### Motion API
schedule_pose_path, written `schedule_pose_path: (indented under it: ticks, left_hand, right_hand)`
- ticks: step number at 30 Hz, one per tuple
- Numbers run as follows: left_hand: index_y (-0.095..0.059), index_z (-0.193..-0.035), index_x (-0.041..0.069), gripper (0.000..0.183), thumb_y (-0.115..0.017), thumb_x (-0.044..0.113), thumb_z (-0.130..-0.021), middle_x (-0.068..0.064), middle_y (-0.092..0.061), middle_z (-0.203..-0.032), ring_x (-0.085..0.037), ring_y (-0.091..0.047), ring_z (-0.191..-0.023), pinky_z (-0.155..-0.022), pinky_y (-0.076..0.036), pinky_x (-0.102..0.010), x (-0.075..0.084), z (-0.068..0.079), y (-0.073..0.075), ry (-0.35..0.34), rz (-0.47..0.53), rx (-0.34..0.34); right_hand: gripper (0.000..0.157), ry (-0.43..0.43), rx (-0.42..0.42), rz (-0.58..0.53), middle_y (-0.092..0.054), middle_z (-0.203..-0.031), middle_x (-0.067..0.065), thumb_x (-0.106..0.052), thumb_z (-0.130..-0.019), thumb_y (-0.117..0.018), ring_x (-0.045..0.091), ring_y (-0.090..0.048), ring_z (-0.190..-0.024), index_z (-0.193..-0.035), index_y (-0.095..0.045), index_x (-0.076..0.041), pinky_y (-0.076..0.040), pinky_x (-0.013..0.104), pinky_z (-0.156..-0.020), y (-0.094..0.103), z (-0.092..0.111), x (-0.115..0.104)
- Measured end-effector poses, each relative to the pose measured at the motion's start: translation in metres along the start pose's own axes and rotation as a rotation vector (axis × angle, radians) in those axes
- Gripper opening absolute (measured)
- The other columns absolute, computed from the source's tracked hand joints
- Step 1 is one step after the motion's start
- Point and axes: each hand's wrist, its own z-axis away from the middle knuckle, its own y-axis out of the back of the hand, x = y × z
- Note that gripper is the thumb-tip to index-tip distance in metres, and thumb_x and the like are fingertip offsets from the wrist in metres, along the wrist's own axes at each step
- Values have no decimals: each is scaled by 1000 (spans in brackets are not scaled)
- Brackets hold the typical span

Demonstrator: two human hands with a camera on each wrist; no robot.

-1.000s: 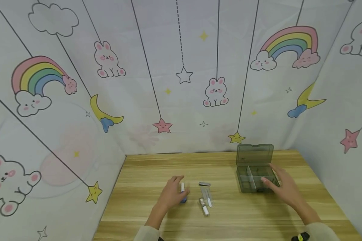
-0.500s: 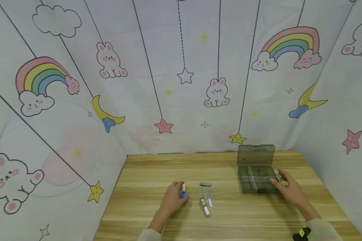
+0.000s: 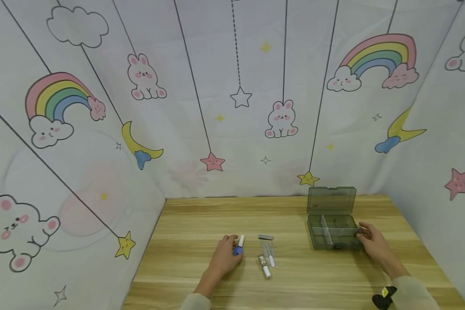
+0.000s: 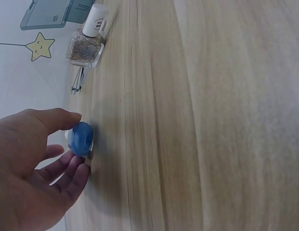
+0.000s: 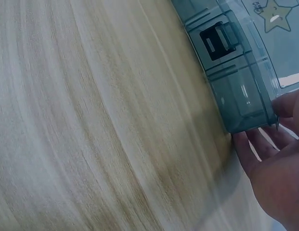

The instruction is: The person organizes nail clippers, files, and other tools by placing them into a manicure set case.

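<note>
Blue bottle (image 3: pixel 238 251) with white cap (image 3: pixel 241 241): lower centre of the head view, at or just above the tabletop (image 3: pixel 201 215), can't tell which. Left hand (image 3: pixel 223 257) has it pinched, thumb one side, fingertips the other, spread only about as wide as the bottle. Right hand (image 3: pixel 376 246) is at the grey-green box (image 3: pixel 325 246), lower right of frame: thumb at the rim, fingers bent against the right outer wall, light hold on that side. Box lid (image 3: pixel 331 201) stands up at the back. Glitter bottle (image 3: pixel 261 260), clear packet (image 3: pixel 276 261) and nail clipper (image 3: pixel 265 237) lie right of the left hand, near it.

Risks, my read: blue bottle looks smooth and rounded, fingertip grip only, so off-centre pressure could twist it loose and let it roll. Any low sweep rightward could catch the packet or clipper. Uneven push from the right hand could skid the box. Grip force not readable on either side.

Vs half a second ago: right thumb was over the box's front right part, now back at the right rim. White cap leans further right. Loose items unchanged; view drifted slightly.
</note>
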Motion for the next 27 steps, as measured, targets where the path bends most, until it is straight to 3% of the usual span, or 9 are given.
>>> schedule_pose_path:
  ticks: [6, 14, 23, 27]
  left_hand:
    - [-68, -118, -2, 35, -82, 8, -87, -7, -60, -106, -20, -58, -93, -81, -56, -39, 1, -3, -1, 4, 8, 30]
    - [-71, -113, 2, 32, -83, 6, -84, -8, -61, -107, -22, -57, -94, -79, -55, -39, 3, -4, -4, 19, -15, 32]
    - [-70, -111, 1, 30, -82, 5, -83, -9, -62, -107, -24, -60, -95, -81, -55, -41, 1, -7, -4, 25, -26, 60]
    - [-70, -108, 1, 29, -83, 3, -82, -9, -62, -104, -24, -60, -92, -81, -56, -41, 0, -7, -6, 15, -35, 76]
  right_hand:
    - [58, 3, -2, -20, -35, -154, 46, -11, -114, -46, 62, -41, -137, -159, -22, 15, -50, 59, -101, -4, 1, 1]
    - [62, -25, -59, -134, -36, -156, 41, -18, -113, -54, 53, -46, -138, -161, -26, 9, -59, 34, -83, -21, 3, -2]
    - [62, -33, -36, -233, -41, -157, 36, -23, -112, -56, 37, -50, -136, -162, -30, 3, -59, 33, -84, -49, 12, -10]
    - [61, -16, 0, -221, -44, -156, 35, -23, -112, -56, 16, -57, -127, -162, -32, 2, -59, 31, -82, -55, 14, -8]
